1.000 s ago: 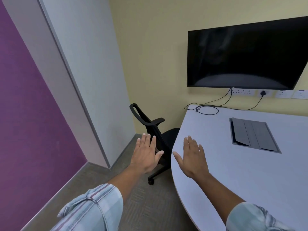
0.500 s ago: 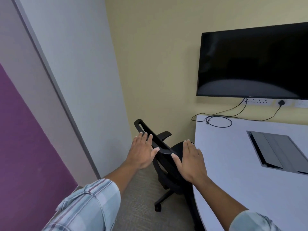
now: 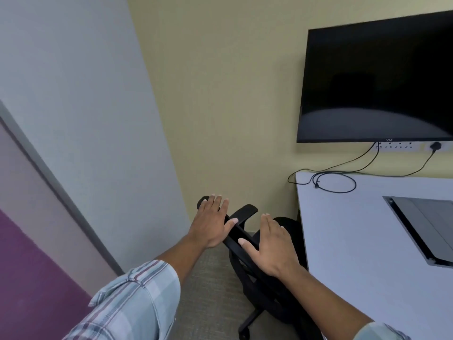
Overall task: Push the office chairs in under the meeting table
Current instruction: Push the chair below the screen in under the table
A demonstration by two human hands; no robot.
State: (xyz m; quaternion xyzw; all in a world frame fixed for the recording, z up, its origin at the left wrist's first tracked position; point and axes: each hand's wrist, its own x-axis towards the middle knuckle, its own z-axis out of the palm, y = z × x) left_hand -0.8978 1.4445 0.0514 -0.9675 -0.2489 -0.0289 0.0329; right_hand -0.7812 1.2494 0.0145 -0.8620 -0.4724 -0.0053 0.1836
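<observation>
A black office chair stands at the left edge of the white meeting table, its seat partly beneath the tabletop. Its backrest top runs diagonally under my hands. My left hand lies flat and open over the far end of the backrest rim. My right hand is spread open over the near part of the backrest, next to the table edge. Whether the palms press on the rim I cannot tell. One armrest shows between my hands.
A dark wall screen hangs above the table, with black cables coiled on the tabletop. A grey cable box lid is set into the table. A white partition wall stands close on the left. Grey carpet lies below.
I have moved closer to the chair. Both hands have reached forward from the air in front of it to lie over the top of the backrest.
</observation>
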